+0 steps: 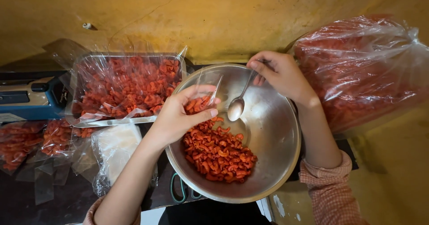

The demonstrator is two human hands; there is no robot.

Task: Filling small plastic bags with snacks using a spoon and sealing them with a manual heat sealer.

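The left hand (176, 115) pinches a small clear plastic pouch (203, 95) over the near-left rim of the steel mixing bowl (272, 131), its grip closed on the pouch's side with thumb below and fingers above; the pouch stands mouth-up and already holds some red-orange curled snack pieces. The right hand (279, 73) hovers over the bowl's far rim, its grip closed on the handle of a metal spoon (239, 102), whose scoop hangs inside the bowl just beside the pouch's mouth and looks empty. A heap of the red-orange snack pieces (219, 153) lies in the bottom of the bowl toward its near-left side, below the pouch. Left of the bowl sits a rectangular metal tray (127, 89) filled with packed pouches of the same snack. Beyond that tray, further left of the bowl, is a blue heat sealer (29, 97). Near-left of the bowl lie more filled pouches (27, 140) and a stack of empty clear bags (116, 147) on the dark surface (67, 202). Under the bowl's near edge, green-handled scissors (181, 193) show partly. Right of the bowl rests a large clear bag (362, 68) full of the red snack.
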